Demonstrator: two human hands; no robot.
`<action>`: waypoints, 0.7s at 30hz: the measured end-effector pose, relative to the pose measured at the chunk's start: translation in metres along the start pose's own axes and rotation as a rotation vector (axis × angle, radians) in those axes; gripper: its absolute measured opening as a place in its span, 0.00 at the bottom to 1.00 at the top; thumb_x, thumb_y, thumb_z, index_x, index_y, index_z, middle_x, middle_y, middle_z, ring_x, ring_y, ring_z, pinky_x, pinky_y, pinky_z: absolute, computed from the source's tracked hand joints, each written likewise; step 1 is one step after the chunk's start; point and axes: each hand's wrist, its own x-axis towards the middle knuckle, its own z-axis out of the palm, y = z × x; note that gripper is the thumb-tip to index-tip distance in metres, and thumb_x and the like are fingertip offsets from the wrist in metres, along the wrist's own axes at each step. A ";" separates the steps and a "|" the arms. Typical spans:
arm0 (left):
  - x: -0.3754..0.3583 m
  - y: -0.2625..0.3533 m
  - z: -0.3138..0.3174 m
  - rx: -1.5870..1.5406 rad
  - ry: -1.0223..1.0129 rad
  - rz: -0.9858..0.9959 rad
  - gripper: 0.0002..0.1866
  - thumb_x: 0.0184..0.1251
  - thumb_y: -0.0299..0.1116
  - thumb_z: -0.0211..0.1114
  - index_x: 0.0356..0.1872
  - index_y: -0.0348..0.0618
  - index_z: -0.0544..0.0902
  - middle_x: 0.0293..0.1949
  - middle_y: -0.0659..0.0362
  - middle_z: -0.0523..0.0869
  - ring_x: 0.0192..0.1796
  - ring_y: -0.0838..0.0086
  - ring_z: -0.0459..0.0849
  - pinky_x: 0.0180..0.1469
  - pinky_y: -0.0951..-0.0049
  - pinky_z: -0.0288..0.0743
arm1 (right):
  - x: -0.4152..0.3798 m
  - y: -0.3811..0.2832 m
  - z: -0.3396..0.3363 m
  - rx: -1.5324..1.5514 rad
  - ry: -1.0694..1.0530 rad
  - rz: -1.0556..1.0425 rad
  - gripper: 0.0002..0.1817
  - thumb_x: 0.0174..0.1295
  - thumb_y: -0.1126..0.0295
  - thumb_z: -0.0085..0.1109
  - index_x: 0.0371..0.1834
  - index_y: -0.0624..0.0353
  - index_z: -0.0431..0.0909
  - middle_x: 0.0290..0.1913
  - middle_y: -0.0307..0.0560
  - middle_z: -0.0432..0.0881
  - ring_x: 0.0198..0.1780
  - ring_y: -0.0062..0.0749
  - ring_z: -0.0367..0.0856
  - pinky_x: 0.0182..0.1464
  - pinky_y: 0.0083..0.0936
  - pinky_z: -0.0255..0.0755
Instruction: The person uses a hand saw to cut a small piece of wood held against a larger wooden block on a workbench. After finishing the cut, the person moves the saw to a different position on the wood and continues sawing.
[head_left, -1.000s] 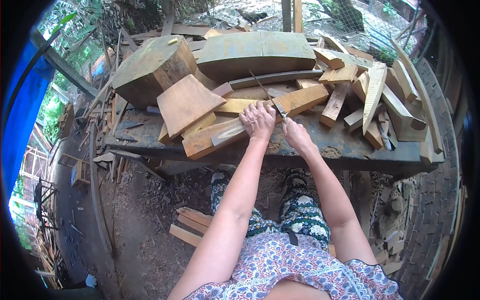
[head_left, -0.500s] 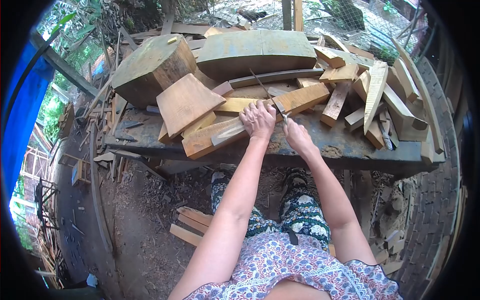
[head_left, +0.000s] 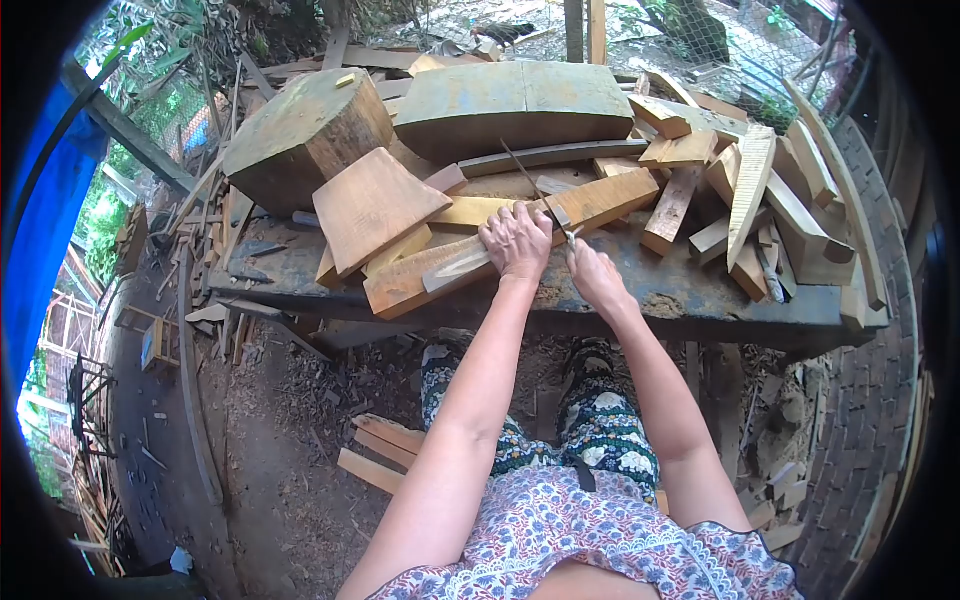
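Observation:
My left hand is closed over a short wooden strip, pressing it down on a longer wooden beam. The beam lies slantwise on the workbench. In my right hand is the handle of a saw, its fingers wrapped round it. The thin dark saw blade, seen nearly edge-on, points away to the upper left and crosses the strip just right of my left hand. A stub of the strip shows beyond the blade. How deep the blade sits in the wood cannot be made out.
Large wood blocks and a flared board lie behind and left on the workbench. Several offcuts are heaped at the right. Scraps and shavings cover the ground. A chicken stands beyond the bench.
The saw and my right hand have shifted very slightly toward me. My left hand, the strip and the beam stay in place.

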 end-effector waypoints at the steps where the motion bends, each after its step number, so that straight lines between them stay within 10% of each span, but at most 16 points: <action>1: 0.000 0.000 -0.001 0.008 -0.020 -0.010 0.18 0.63 0.46 0.52 0.36 0.43 0.83 0.36 0.51 0.83 0.43 0.58 0.81 0.50 0.57 0.69 | -0.007 0.003 0.001 0.019 -0.008 0.012 0.17 0.71 0.59 0.41 0.47 0.61 0.71 0.41 0.71 0.81 0.48 0.66 0.79 0.50 0.56 0.72; 21: 0.001 0.000 -0.001 0.007 -0.009 0.001 0.18 0.64 0.46 0.51 0.36 0.43 0.83 0.37 0.50 0.83 0.43 0.58 0.81 0.50 0.56 0.69 | -0.015 0.000 -0.008 -0.003 -0.034 0.009 0.16 0.71 0.60 0.42 0.47 0.62 0.72 0.42 0.69 0.82 0.49 0.64 0.79 0.50 0.55 0.72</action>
